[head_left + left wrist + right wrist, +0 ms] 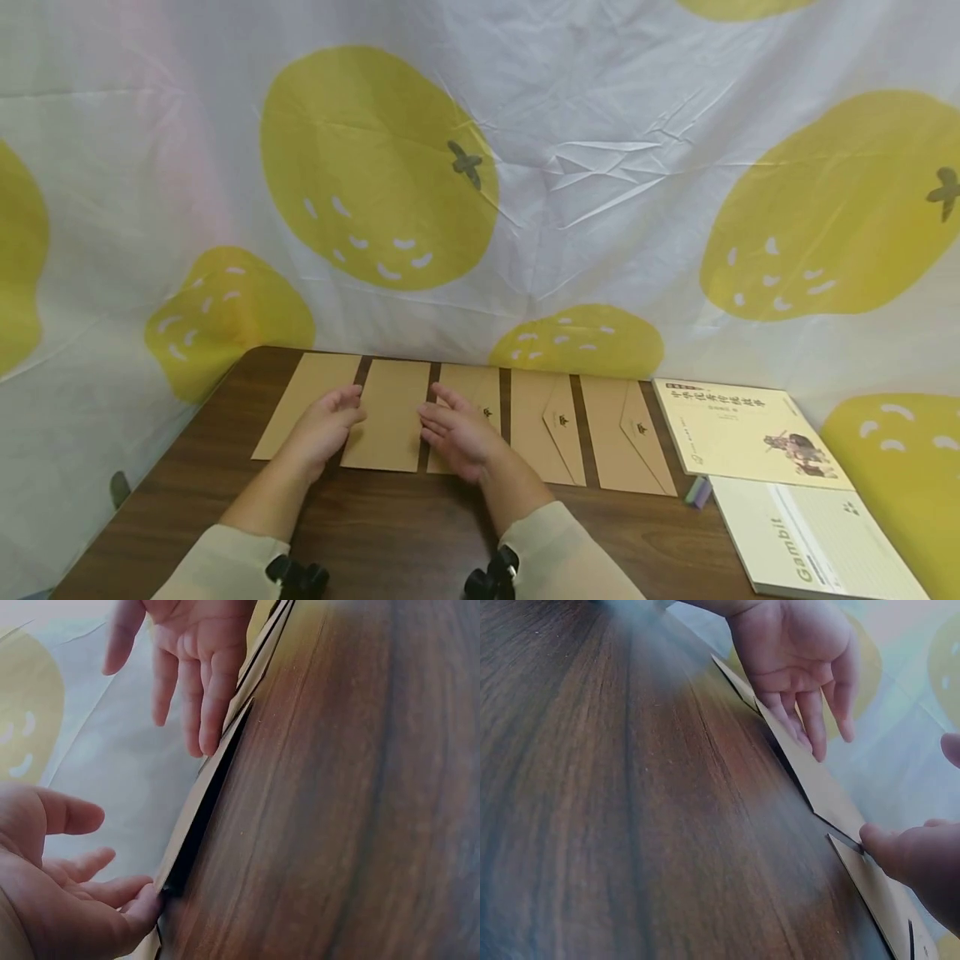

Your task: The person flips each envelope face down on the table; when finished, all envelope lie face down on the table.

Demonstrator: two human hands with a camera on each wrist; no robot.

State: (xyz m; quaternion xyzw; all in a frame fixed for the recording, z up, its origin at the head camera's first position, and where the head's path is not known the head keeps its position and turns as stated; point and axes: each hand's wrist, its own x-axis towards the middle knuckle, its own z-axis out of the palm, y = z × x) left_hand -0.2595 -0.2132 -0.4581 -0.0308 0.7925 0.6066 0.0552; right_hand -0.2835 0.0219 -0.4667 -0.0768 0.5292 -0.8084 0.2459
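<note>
Several brown paper envelopes lie in a row on the dark wooden table. My left hand is at the left edge of the second envelope, over the gap beside the leftmost envelope. On the other side my right hand covers part of the middle envelope. Both palms face inward, fingers loosely extended and gripping nothing. In the left wrist view, left fingertips are right at the end of an envelope. The right wrist view shows right fingertips at the envelope's near corner.
Two more envelopes with pointed flaps lie to the right. Beyond them a cream book overlaps a white Gambit notebook, with a small purple-green block beside them. A lemon-print curtain hangs behind the table.
</note>
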